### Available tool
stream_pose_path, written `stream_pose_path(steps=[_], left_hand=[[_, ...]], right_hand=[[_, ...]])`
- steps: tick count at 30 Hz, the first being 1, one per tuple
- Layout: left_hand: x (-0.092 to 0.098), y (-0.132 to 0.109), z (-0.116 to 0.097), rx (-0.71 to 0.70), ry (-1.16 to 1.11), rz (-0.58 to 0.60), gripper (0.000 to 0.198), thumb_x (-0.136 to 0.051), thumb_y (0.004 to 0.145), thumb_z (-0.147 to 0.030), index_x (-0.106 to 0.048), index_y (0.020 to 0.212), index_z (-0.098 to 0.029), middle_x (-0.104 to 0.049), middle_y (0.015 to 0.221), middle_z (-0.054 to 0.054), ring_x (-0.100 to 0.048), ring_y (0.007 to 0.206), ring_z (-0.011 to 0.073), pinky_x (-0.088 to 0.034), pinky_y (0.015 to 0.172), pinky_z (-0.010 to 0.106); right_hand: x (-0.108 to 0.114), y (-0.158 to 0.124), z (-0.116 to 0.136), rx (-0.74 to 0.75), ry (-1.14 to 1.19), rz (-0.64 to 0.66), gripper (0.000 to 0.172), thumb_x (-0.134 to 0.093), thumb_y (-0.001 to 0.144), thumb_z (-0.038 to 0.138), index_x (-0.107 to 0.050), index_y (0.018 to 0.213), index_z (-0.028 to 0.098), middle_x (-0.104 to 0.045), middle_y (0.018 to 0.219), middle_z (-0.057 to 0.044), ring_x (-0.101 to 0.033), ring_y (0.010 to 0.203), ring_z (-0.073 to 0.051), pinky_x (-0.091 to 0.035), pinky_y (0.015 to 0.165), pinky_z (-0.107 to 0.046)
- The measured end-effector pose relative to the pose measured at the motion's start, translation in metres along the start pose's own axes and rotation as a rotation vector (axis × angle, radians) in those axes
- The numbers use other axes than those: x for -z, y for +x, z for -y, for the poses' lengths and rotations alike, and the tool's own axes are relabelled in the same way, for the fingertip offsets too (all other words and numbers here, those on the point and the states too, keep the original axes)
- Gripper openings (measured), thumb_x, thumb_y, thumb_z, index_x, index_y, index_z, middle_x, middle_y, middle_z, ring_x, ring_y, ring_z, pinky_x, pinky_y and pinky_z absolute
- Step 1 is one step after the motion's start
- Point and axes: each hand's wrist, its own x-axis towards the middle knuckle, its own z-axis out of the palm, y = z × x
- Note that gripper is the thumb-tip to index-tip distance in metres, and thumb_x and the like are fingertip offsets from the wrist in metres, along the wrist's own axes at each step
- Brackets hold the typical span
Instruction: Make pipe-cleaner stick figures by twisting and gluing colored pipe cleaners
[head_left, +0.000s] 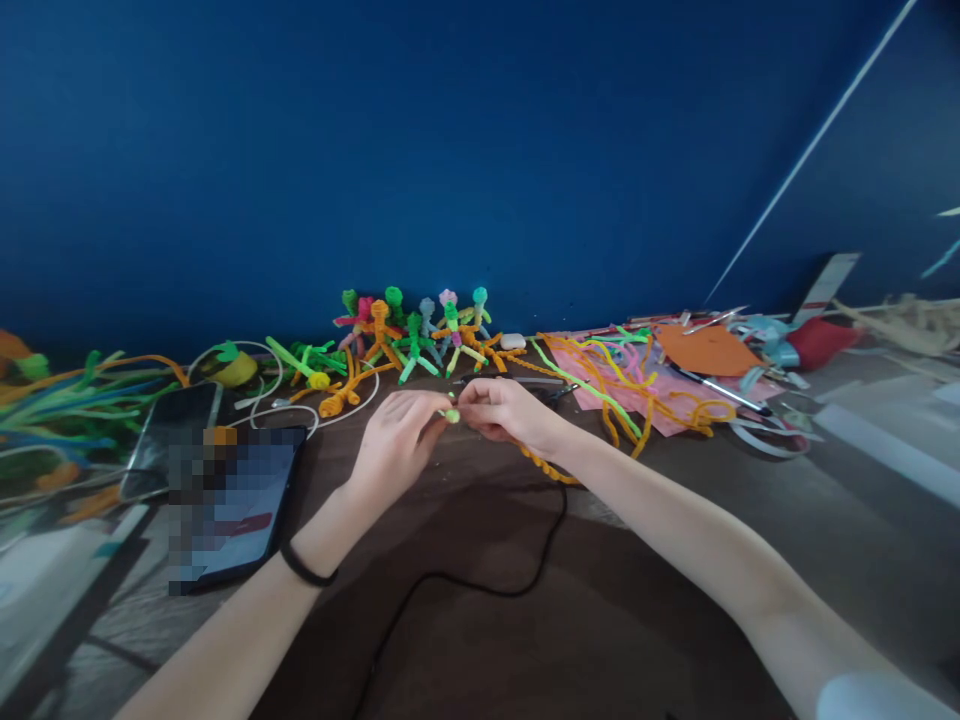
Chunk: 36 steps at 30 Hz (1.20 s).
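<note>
Close together over the dark tabletop, my two hands work at a small light-green fuzzy pipe cleaner piece (452, 415). My left hand (397, 435), with a black band on its wrist, pinches it between thumb and fingers. My right hand (506, 412) is closed at the piece's other side; what its fingertips grip is hidden. A twisted orange pipe cleaner (546, 467) shows below my right wrist, and I cannot tell whether the hand touches it. Just behind stand several pipe cleaner figures (415, 345) in mixed colours. Pliers (559, 393) lie partly hidden behind my right hand.
To the left lie a tablet-like device (251, 525), a phone (169, 430), a white cable (307, 410) and bundled pipe cleaners (67, 420). Pink sheets (667, 420), orange paper (705, 350) and a pen (720, 388) are at right. A black cable (480, 590) crosses the front; a blue wall (480, 150) rises behind.
</note>
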Motion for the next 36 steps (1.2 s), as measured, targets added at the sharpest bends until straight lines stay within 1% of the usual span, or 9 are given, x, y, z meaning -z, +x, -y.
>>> stream_pose_path(steps=[3,6,14,21,25,27,30,32,36], left_hand=[[0.000,0.000,-0.002,0.021,-0.004,-0.012,0.009,-0.046,0.083,-0.020,-0.055,0.080,-0.019,-0.065,0.077,0.003,-0.058,0.075,0.0163,-0.042,0.070,0.028],[0.000,0.001,-0.007,0.195,-0.098,0.005,0.007,-0.046,0.083,-0.023,-0.052,0.080,-0.020,-0.062,0.074,0.000,-0.056,0.071,0.0143,-0.041,0.066,0.026],[0.003,0.012,-0.017,0.766,-0.775,0.060,0.014,-0.057,0.072,-0.027,-0.048,0.069,-0.018,-0.051,0.061,-0.005,-0.050,0.058,0.0094,-0.038,0.055,0.021],[0.004,0.013,-0.010,1.140,-1.256,0.265,0.016,-0.064,0.062,-0.024,-0.051,0.064,-0.015,-0.056,0.058,-0.001,-0.054,0.054,0.0091,-0.039,0.053,0.020],[0.001,0.009,-0.006,1.017,-1.045,0.218,0.018,-0.060,0.069,-0.028,-0.050,0.079,-0.016,-0.059,0.065,0.000,-0.057,0.058,0.0123,-0.044,0.057,0.025],[-0.001,0.007,-0.003,0.827,-0.796,0.115,0.022,-0.056,0.073,-0.026,-0.048,0.092,-0.017,-0.061,0.073,0.001,-0.059,0.068,0.0148,-0.046,0.065,0.029],[-0.001,0.006,-0.001,0.400,-0.341,-0.022,0.034,-0.048,0.072,-0.010,-0.047,0.105,-0.020,-0.058,0.106,0.008,-0.054,0.101,0.0193,-0.043,0.085,0.038],[0.000,0.005,0.000,0.185,-0.129,0.042,0.037,-0.047,0.073,-0.007,-0.049,0.109,-0.020,-0.055,0.118,0.009,-0.047,0.113,0.0214,-0.037,0.093,0.042],[0.002,0.004,-0.001,-0.030,0.037,0.106,0.031,-0.046,0.079,-0.012,-0.052,0.109,-0.019,-0.060,0.114,0.010,-0.049,0.113,0.0219,-0.040,0.091,0.041]], right_hand=[[-0.001,0.000,0.000,0.025,-0.007,0.007,0.021,-0.063,0.067,0.026,-0.046,0.068,0.016,-0.036,0.044,0.010,-0.024,0.036,-0.002,-0.012,0.037,-0.018],[-0.002,-0.001,0.001,0.118,-0.107,0.009,0.018,-0.061,0.068,0.025,-0.046,0.067,0.015,-0.038,0.048,0.008,-0.028,0.040,-0.002,-0.017,0.039,-0.018],[-0.005,-0.008,0.004,0.342,-0.482,-0.013,0.008,-0.050,0.075,0.017,-0.044,0.069,0.016,-0.047,0.060,0.004,-0.044,0.055,-0.007,-0.034,0.054,-0.021],[-0.005,-0.014,0.000,0.500,-0.979,-0.021,0.006,-0.044,0.080,0.015,-0.048,0.077,0.017,-0.053,0.064,0.002,-0.044,0.057,-0.009,-0.028,0.057,-0.022],[-0.003,-0.012,-0.002,0.497,-1.054,-0.048,0.008,-0.042,0.083,0.019,-0.048,0.079,0.018,-0.055,0.068,0.000,-0.046,0.059,-0.011,-0.026,0.056,-0.023],[-0.001,-0.010,-0.002,0.439,-0.990,-0.088,0.006,-0.044,0.082,0.019,-0.048,0.077,0.019,-0.051,0.063,0.001,-0.043,0.056,-0.010,-0.026,0.055,-0.023],[0.002,-0.005,-0.002,0.351,-0.731,-0.129,0.007,-0.046,0.080,0.019,-0.045,0.073,0.018,-0.047,0.061,0.002,-0.042,0.055,-0.010,-0.028,0.054,-0.023],[0.003,-0.002,-0.002,0.303,-0.537,-0.122,0.011,-0.047,0.079,0.021,-0.042,0.070,0.017,-0.045,0.061,0.002,-0.041,0.056,-0.009,-0.030,0.054,-0.022],[0.003,0.001,-0.001,0.229,-0.378,-0.055,0.015,-0.049,0.078,0.024,-0.041,0.067,0.016,-0.041,0.059,0.004,-0.034,0.053,-0.007,-0.026,0.050,-0.021]])
